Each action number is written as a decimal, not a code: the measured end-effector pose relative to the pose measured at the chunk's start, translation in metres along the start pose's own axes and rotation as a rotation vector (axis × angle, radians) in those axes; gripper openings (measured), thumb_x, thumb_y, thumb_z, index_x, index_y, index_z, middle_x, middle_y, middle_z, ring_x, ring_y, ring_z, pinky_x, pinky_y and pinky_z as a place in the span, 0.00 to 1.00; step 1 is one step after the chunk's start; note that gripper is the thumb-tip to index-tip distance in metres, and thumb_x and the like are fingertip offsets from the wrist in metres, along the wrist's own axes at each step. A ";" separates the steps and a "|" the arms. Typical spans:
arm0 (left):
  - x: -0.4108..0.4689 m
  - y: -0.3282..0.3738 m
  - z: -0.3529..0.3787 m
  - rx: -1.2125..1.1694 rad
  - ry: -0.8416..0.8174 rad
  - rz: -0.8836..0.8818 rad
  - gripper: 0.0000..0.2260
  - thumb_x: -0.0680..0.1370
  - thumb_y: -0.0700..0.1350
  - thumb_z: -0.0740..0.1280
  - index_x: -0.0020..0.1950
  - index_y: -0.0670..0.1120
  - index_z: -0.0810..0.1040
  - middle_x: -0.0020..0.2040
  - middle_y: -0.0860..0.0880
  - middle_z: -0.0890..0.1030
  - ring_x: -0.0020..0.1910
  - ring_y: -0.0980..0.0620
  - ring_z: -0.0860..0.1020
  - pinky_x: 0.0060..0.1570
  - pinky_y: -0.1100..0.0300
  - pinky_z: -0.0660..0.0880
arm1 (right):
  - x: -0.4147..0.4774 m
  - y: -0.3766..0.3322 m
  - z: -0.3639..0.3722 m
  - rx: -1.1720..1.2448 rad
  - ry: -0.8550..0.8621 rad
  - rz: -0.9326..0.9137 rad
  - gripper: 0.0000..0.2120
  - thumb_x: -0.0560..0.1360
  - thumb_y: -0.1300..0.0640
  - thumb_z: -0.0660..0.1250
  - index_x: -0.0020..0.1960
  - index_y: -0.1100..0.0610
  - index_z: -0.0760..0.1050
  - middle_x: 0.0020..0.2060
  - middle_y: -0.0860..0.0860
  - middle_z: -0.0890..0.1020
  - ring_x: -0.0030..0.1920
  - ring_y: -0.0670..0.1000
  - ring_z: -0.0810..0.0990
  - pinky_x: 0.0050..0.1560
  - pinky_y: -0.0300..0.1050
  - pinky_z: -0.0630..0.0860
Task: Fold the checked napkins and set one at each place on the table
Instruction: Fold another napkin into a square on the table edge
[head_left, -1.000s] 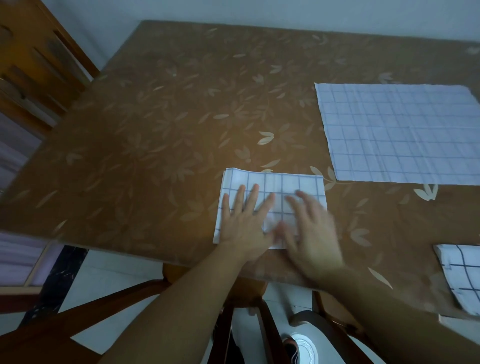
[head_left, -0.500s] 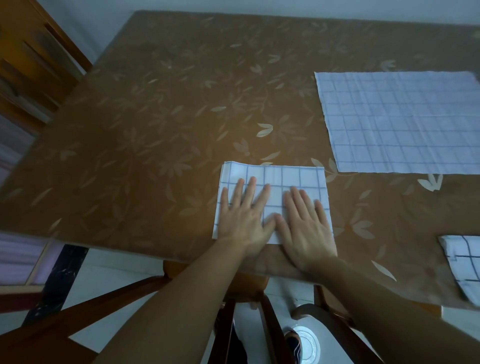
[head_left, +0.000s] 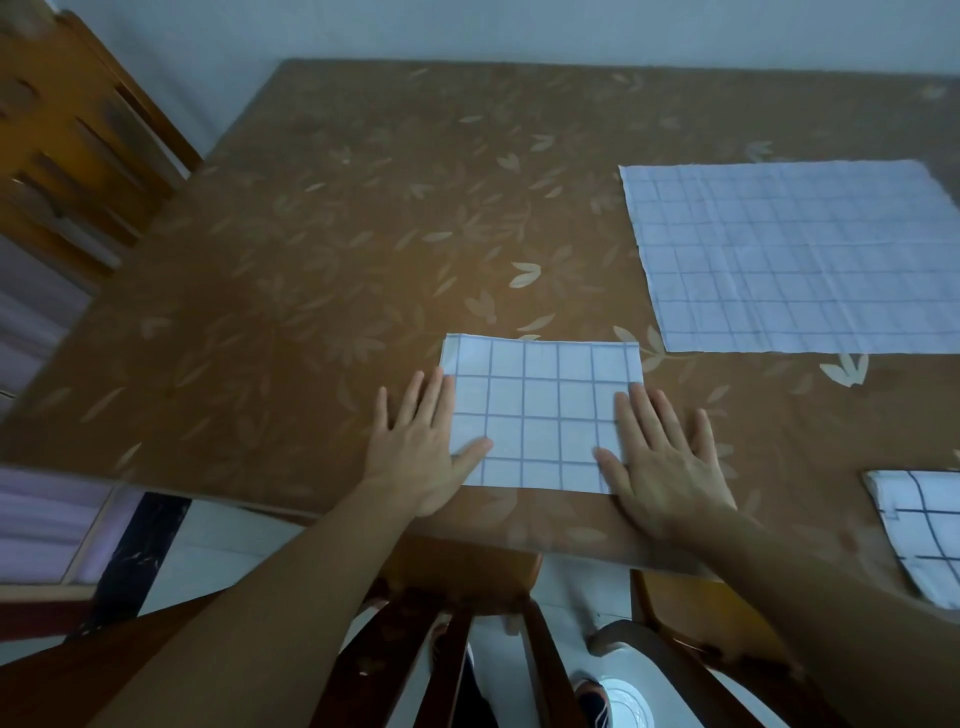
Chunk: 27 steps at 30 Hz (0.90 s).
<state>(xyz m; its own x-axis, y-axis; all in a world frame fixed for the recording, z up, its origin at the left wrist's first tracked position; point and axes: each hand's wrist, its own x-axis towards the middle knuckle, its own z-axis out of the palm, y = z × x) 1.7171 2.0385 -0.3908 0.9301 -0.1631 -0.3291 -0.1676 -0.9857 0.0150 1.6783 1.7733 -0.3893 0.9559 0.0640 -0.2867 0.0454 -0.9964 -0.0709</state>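
Napkin (head_left: 540, 415) lies between left grip (head_left: 421, 447) and right grip (head_left: 670, 462).

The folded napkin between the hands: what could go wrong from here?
The folded napkin lies close to the near edge of the table. If the left hand and right hand, flat on its sides, drag toward the person, it might slip off.
Only its side edges are pressed, so the layers may spring open once released.
The unfolded napkin lies just past its far right corner and could get nudged.
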 end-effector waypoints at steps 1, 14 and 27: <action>-0.001 0.000 -0.001 0.008 0.009 -0.003 0.40 0.76 0.71 0.40 0.80 0.48 0.38 0.80 0.50 0.39 0.78 0.49 0.37 0.75 0.40 0.37 | -0.001 -0.002 -0.001 -0.009 0.003 0.008 0.33 0.80 0.38 0.37 0.79 0.54 0.36 0.78 0.51 0.38 0.77 0.52 0.35 0.74 0.59 0.35; 0.053 0.026 -0.003 -0.076 0.118 0.061 0.36 0.80 0.64 0.46 0.80 0.45 0.39 0.80 0.48 0.39 0.78 0.51 0.38 0.77 0.49 0.38 | 0.024 -0.044 0.009 0.071 0.124 -0.187 0.34 0.77 0.43 0.38 0.79 0.58 0.42 0.79 0.54 0.43 0.78 0.52 0.39 0.77 0.50 0.39; 0.014 0.002 0.006 -0.096 0.059 -0.076 0.38 0.78 0.68 0.41 0.79 0.46 0.37 0.80 0.48 0.38 0.78 0.50 0.37 0.76 0.43 0.38 | 0.022 -0.043 0.001 0.065 0.066 -0.211 0.35 0.77 0.41 0.38 0.79 0.57 0.40 0.79 0.54 0.41 0.78 0.52 0.37 0.74 0.49 0.34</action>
<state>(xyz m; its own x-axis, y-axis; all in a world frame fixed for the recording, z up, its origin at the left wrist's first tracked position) 1.7272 2.0343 -0.4011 0.9571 -0.0869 -0.2764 -0.0663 -0.9943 0.0830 1.6973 1.8180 -0.3939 0.9443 0.2645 -0.1958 0.2294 -0.9556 -0.1847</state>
